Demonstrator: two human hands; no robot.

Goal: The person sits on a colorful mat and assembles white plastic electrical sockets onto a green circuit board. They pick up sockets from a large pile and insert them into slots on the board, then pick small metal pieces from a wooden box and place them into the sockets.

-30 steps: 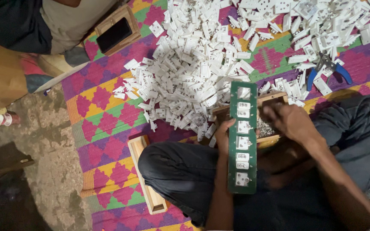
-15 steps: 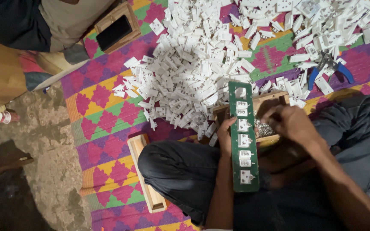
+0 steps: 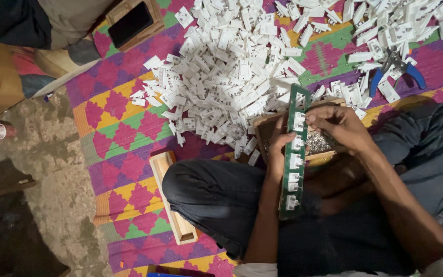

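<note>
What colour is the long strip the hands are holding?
Dark green strip, with white pieces along it; the head view shows it.

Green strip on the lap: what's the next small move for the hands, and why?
Probably seat the tiny part in the right hand into the white piece near the top of the green strip. The fingertips are already pinched there, and the left hand steadies the strip from the side. The small tray of loose metal bits sits just beneath.

A long, narrow green strip (image 3: 292,154) stands nearly lengthwise over the person's lap, tilted slightly, its far end over a shallow wooden tray of small metal bits (image 3: 320,144). Several small white plastic parts (image 3: 294,161) sit in a row along its face, spaced apart.
</note>
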